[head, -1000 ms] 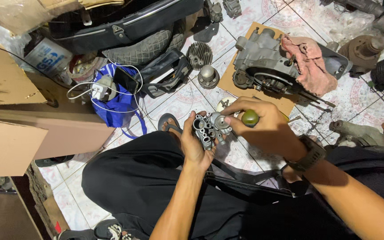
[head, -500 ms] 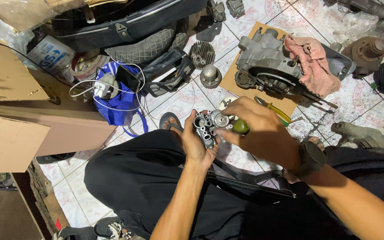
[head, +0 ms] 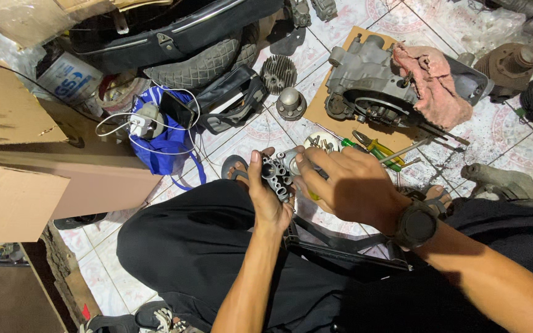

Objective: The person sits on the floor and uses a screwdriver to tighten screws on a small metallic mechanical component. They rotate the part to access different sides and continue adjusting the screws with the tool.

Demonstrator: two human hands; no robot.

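My left hand (head: 266, 197) grips a small grey metal engine part (head: 277, 172) with several round ports, held above my lap. My right hand (head: 347, 185) lies palm down over the part's right side, with its fingertips on the metal. A sliver of a yellow-green tool handle (head: 313, 196) shows under this hand's palm; the rest of the tool is hidden. A black watch (head: 416, 225) sits on my right wrist. I sit on the tiled floor in black trousers.
A grey engine casing (head: 368, 83) with a pink rag (head: 436, 83) lies on cardboard ahead. Pliers (head: 377, 148) and small bits lie near it. A blue bag (head: 168, 145), tyre (head: 205, 61), finned cylinder part (head: 277, 73) and cardboard boxes (head: 26, 160) crowd the left.
My right hand rolled palm down over the metal part, and the round green handle end that showed before is now mostly covered. My left hand kept hold of the part.
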